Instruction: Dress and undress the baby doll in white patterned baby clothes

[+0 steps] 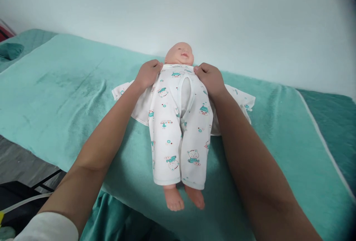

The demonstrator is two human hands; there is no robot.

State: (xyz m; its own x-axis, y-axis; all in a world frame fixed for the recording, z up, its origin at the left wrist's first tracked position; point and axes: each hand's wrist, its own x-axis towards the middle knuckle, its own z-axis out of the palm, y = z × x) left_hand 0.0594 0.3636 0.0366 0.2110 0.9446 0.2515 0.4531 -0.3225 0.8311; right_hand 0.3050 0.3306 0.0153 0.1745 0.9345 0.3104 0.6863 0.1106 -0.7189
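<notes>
A baby doll lies on its back, head toward the wall and bare feet toward me. White printed baby pants, open at the crotch, lie over its body and legs, with the waistband up just below the chin. My left hand pinches the left corner of the waistband. At the opposite corner, my right hand is closed on the waistband too. A white printed baby shirt spreads out under the doll, its sleeves reaching to both sides; my forearms cover parts of it.
A green padded sheet covers the bed, with darker green cloth at the right end. Behind the doll rises a pale wall. Below the near edge at left are a black object and a pale cable.
</notes>
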